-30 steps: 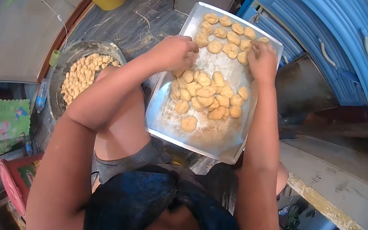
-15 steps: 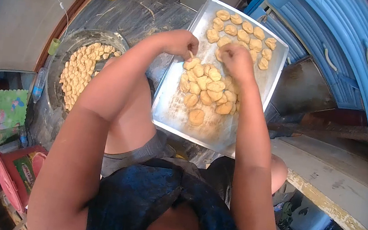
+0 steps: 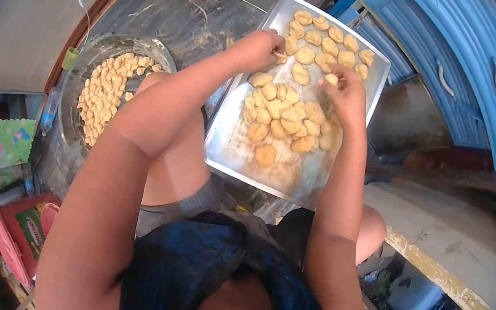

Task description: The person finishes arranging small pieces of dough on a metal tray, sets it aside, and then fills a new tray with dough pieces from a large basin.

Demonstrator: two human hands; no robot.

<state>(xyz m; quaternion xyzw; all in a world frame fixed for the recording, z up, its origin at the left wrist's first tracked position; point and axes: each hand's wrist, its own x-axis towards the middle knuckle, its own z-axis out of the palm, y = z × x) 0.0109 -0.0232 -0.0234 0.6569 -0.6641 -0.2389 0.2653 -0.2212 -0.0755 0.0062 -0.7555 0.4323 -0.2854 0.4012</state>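
Left grip (image 3: 266,50), pinching one dough piece (image 3: 281,58); right grip (image 3: 347,94), pinching another piece (image 3: 332,79); dough pile (image 3: 292,118), on tray (image 3: 230,146), nearer the body than both grips; dough rows (image 3: 334,34), same tray, beyond right grip.

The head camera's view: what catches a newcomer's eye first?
Probably the shiny metal tray in the middle, carrying flattened tan dough-like pieces: spaced at the far end, heaped nearer the body. The left hand and right hand reach over it. Next, the round metal basin of smaller tan pieces at left, and the blue slatted cabinet at upper right.
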